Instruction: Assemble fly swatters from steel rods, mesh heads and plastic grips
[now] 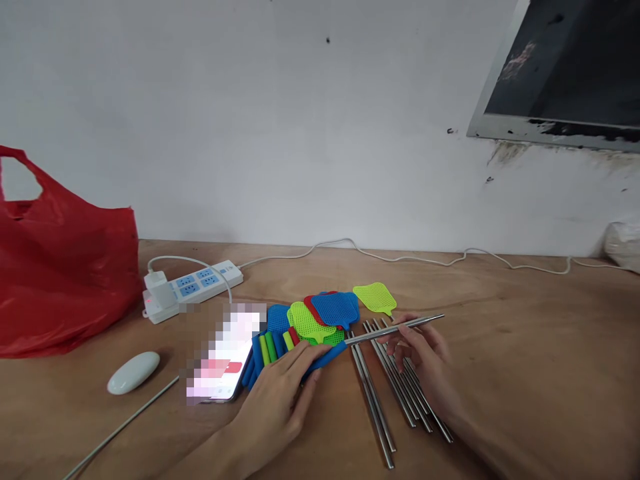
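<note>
My left hand [277, 393] is closed around a blue handle grip [329, 356]. From the grip's end a silver metal tube [373, 335] runs up to the right, and my right hand [425, 353] pinches it near its far end. Beyond my left hand lies a pile of fly swatter heads, with a blue mesh head [337, 309] over a lime one [306, 320]. Another lime head [375, 297] lies apart, behind my right hand. Several coloured grips [270, 347] are bunched beside my left hand. Several loose metal tubes [374, 407] lie below the held tube, partly under my right hand.
A lit phone [225, 353], partly pixelated, lies left of the grips. Farther left are a white mouse-shaped object [133, 373], a power strip [200, 287] with a plugged-in charger, and a red plastic bag [65, 267]. A white cable [400, 259] trails along the wall.
</note>
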`<action>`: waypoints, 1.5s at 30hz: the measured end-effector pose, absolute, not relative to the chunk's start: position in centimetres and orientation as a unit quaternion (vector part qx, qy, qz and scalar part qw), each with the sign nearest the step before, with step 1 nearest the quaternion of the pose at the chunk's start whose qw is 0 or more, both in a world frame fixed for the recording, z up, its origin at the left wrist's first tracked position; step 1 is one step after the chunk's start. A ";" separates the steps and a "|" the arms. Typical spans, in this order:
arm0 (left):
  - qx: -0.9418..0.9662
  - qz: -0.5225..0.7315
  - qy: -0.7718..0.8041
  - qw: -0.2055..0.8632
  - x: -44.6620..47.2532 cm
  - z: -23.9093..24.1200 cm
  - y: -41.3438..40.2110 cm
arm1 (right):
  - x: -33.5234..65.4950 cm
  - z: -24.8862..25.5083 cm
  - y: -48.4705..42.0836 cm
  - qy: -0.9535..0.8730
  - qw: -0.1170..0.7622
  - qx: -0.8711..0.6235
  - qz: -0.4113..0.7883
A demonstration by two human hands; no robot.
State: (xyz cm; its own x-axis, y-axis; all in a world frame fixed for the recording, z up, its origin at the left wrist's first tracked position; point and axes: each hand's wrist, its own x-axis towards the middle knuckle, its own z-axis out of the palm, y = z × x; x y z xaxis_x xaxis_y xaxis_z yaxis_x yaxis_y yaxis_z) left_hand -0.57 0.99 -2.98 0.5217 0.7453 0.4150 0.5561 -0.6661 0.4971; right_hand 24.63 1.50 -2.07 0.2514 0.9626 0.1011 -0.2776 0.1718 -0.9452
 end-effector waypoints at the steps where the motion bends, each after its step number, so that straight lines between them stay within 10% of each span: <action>1: 0.859 0.309 0.377 0.156 -0.6 -3.0 1.1 | 24.7 -2.2 1.6 -0.396 0.654 -0.440 0.471; 12: 0.871 0.284 0.342 0.208 0.1 -2.5 0.7 | 24.0 -2.6 0.7 -0.549 0.416 -0.439 0.576; 21: 0.846 0.311 0.374 0.217 0.0 -2.2 0.5 | 24.5 -3.0 1.7 -0.454 0.582 -0.430 0.520; 29: 0.859 0.241 0.403 0.206 -0.1 -2.5 0.7 | 24.6 -2.7 1.7 -0.496 0.517 -0.458 0.527; 33: 0.859 0.225 0.418 0.194 -0.1 -2.1 0.5 | 25.8 -2.4 2.8 -0.529 0.544 -0.481 0.439; 37: 0.863 0.219 0.417 0.181 -0.2 -1.6 0.5 | 27.6 -2.4 5.8 -0.744 0.383 -0.520 0.170; 45: 0.885 0.207 0.390 0.146 -0.6 -1.9 0.7 | 25.9 -1.6 11.3 -0.854 0.280 -0.424 0.116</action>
State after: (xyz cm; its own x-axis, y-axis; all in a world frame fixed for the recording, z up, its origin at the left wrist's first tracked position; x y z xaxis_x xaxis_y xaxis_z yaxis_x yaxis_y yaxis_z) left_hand -0.56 0.70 -1.95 0.6108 0.7507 0.2518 0.6298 -0.6533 0.4203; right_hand 25.90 11.31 -1.60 -0.4844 0.7882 0.3796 0.6585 0.6142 -0.4349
